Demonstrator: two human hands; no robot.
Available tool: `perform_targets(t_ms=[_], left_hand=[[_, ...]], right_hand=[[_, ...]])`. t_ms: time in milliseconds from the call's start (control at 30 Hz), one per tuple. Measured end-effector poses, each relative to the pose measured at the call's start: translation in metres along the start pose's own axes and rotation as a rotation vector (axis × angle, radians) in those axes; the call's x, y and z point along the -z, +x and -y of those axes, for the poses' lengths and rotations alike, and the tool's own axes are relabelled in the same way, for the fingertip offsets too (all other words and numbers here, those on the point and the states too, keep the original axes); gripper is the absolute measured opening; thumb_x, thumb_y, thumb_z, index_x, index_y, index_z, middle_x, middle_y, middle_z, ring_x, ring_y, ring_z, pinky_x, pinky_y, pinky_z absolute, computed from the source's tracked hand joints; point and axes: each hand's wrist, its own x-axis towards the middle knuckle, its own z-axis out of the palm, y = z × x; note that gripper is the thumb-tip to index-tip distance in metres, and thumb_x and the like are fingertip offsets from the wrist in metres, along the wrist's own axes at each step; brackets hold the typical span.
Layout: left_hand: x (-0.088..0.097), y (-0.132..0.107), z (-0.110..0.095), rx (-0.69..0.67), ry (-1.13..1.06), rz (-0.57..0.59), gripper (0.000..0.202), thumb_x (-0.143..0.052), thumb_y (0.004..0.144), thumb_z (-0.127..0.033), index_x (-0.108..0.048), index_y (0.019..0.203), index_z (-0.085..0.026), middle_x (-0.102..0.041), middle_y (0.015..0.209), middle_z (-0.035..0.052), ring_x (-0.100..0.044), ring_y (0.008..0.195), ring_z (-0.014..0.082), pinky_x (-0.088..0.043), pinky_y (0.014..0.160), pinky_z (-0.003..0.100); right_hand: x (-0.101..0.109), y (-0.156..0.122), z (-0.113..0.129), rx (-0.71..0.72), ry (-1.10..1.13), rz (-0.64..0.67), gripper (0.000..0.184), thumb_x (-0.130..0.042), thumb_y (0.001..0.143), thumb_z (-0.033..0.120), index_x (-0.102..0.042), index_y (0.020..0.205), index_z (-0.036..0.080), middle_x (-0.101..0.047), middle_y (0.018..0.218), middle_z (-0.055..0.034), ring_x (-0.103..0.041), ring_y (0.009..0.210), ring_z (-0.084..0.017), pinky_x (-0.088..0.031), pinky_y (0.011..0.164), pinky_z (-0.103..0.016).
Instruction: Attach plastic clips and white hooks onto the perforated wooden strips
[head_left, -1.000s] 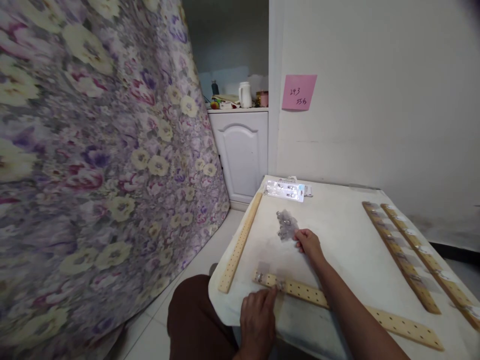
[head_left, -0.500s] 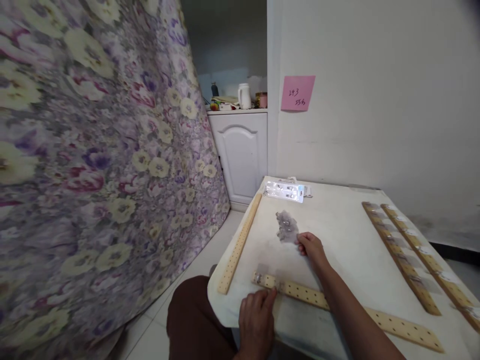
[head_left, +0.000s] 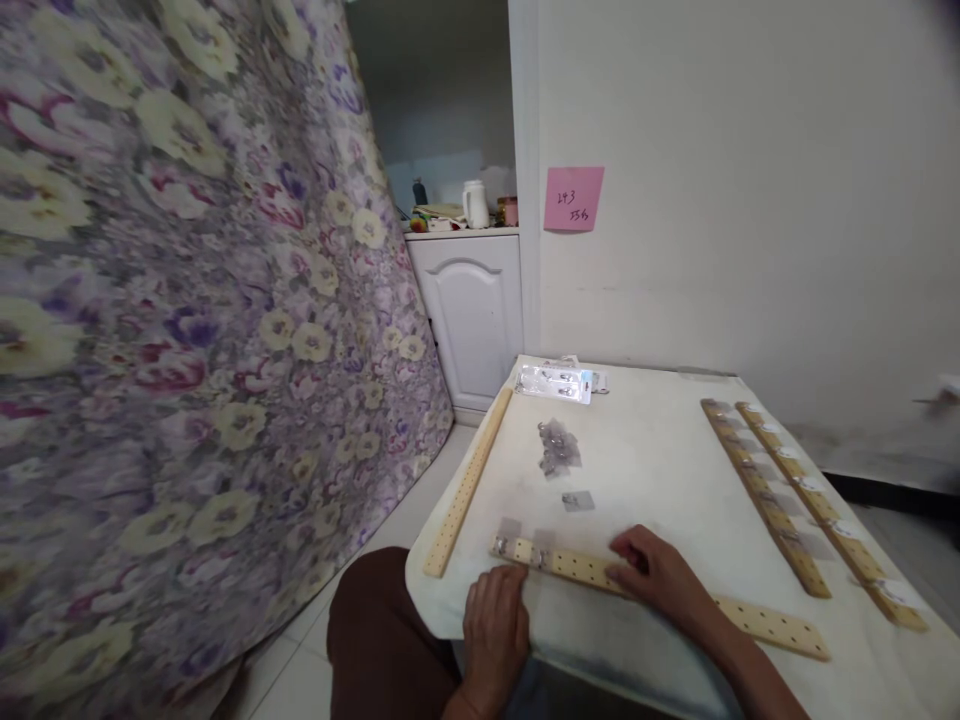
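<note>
A pale wooden strip with rows of holes (head_left: 772,622) lies along the table's near side. Two small clear bags with metal pieces (head_left: 539,556) sit on its left end. My left hand (head_left: 495,625) rests at the table edge, fingers folded together, their tips against the strip near that end. Over the strip's middle is my right hand (head_left: 652,568), thumb and forefinger apart; I see nothing between them. One small grey bag with a metal piece (head_left: 577,501) lies alone beyond the strip. Behind it is a pile of similar bags (head_left: 558,448).
Another holed strip (head_left: 469,485) lies along the table's left edge. Two strips (head_left: 765,500) (head_left: 832,515) bearing rows of small bags lie at the right. A clear blister pack (head_left: 553,383) is at the back. A floral curtain (head_left: 225,350) hangs at the left.
My right hand has left the bag pile and come back toward me over the strip. One bag now lies apart from the pile. My left thumb has drawn back slightly; the view has shifted.
</note>
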Motion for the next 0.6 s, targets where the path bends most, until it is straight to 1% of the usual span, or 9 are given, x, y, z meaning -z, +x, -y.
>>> perform_targets(t_ms=[67,133,267,367,500,600], left_hand=[[0.000,0.000,0.000,0.012,-0.005,0.015,0.037,-0.040,0.078,-0.004,-0.056,0.108,-0.018,-0.063,0.098,0.0072,-0.056,0.086,0.0216,-0.044,0.077,0.037],[0.000,0.000,0.000,0.019,-0.005,0.022,0.037,-0.040,0.076,-0.004,-0.056,0.107,-0.018,-0.063,0.098,0.0071,-0.056,0.086,0.0219,-0.044,0.077,0.038],[0.000,-0.001,0.001,0.004,-0.017,0.015,0.036,-0.040,0.076,-0.005,-0.056,0.105,-0.018,-0.062,0.097,0.0074,-0.055,0.086,0.0224,-0.044,0.076,0.038],[0.001,-0.001,0.000,0.027,-0.037,0.022,0.034,-0.040,0.078,-0.004,-0.057,0.103,-0.019,-0.062,0.097,0.0073,-0.056,0.087,0.0223,-0.044,0.077,0.038],[0.000,-0.001,0.002,0.062,-0.049,0.032,0.030,-0.040,0.081,-0.006,-0.057,0.103,-0.019,-0.063,0.095,0.0066,-0.058,0.087,0.0215,-0.046,0.078,0.038],[-0.003,0.003,0.005,0.061,-0.066,0.021,0.028,-0.041,0.086,-0.011,-0.056,0.108,-0.019,-0.063,0.091,0.0059,-0.060,0.084,0.0202,-0.048,0.077,0.036]], right_hand=[[0.003,-0.017,0.006,0.065,-0.080,0.058,0.031,-0.068,0.064,0.034,-0.064,0.092,0.022,-0.062,0.093,-0.0037,-0.058,0.088,-0.021,-0.044,0.077,-0.029],[0.004,-0.026,0.014,0.078,-0.150,0.052,0.033,-0.068,0.063,0.030,-0.064,0.095,0.024,-0.060,0.102,-0.0043,-0.055,0.097,-0.022,-0.043,0.083,-0.029],[0.001,-0.028,0.022,0.035,-0.215,0.047,0.022,-0.060,0.069,0.029,-0.064,0.090,0.025,-0.060,0.099,-0.0032,-0.054,0.099,-0.022,-0.042,0.082,-0.029],[-0.002,-0.026,0.023,0.007,-0.211,0.040,0.018,-0.059,0.070,0.031,-0.063,0.087,0.025,-0.060,0.097,-0.0032,-0.054,0.098,-0.022,-0.042,0.081,-0.029],[-0.010,-0.027,0.027,-0.029,-0.224,-0.042,0.017,-0.058,0.072,0.035,-0.061,0.085,0.025,-0.060,0.095,-0.0042,-0.054,0.095,-0.023,-0.043,0.079,-0.030],[-0.023,-0.029,0.033,-0.073,-0.256,-0.096,0.014,-0.059,0.072,0.036,-0.060,0.081,0.025,-0.060,0.093,-0.0044,-0.055,0.093,-0.023,-0.043,0.075,-0.030]])
